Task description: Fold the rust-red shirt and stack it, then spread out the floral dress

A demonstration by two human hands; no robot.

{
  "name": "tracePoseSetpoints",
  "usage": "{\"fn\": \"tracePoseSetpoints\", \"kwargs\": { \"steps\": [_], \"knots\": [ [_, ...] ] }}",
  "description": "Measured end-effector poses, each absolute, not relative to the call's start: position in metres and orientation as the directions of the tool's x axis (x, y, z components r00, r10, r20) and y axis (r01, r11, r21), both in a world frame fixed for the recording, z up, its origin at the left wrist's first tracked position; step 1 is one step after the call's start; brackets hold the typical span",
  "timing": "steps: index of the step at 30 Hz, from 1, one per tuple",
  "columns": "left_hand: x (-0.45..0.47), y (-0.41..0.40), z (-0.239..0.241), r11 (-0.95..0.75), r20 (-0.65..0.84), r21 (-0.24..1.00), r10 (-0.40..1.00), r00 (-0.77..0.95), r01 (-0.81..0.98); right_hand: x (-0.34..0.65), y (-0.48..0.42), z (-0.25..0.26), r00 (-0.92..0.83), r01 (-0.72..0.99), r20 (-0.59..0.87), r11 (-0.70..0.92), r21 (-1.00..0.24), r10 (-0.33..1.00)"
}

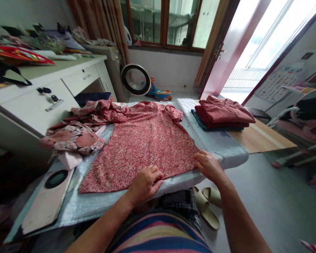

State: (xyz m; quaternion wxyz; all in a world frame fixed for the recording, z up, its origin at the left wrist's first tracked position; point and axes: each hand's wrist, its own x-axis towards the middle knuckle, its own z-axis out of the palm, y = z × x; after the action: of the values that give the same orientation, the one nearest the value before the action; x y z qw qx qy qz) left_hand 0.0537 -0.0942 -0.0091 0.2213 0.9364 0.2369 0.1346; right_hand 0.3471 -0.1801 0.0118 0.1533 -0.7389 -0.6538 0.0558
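Note:
A red floral short-sleeved blouse (147,140) lies spread face-up on the light blue padded cloth, with its neck end away from me and its hem along the near edge. My left hand (147,181) is at the middle of the hem, fingers curled and thumb closed against the fabric edge. At the right corner of the hem, my right hand (206,163) pinches the fabric. Part of each hand's fingertips is hidden.
Left of the blouse lies a heap of crumpled floral clothes (76,135), with a phone (46,202) nearer me. Folded clothes (223,112) are stacked at the right. A white drawer cabinet (55,95) borders the left side; slippers (208,207) lie on the floor.

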Motion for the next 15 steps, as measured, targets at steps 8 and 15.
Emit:
{"fn": "tracePoseSetpoints", "kwargs": {
  "steps": [8, 15],
  "knots": [
    [0.053, -0.095, -0.008, -0.780, 0.135, 0.486, 0.513, 0.848, 0.394, 0.358, -0.149, 0.003, 0.189, 0.956, 0.079, -0.166, -0.242, 0.979],
    [0.055, -0.095, -0.008, -0.774, 0.143, 0.498, 0.518, 0.843, 0.391, 0.381, -0.115, 0.000, 0.339, 0.921, 0.167, -0.291, -0.257, 0.926]
  ]
}}
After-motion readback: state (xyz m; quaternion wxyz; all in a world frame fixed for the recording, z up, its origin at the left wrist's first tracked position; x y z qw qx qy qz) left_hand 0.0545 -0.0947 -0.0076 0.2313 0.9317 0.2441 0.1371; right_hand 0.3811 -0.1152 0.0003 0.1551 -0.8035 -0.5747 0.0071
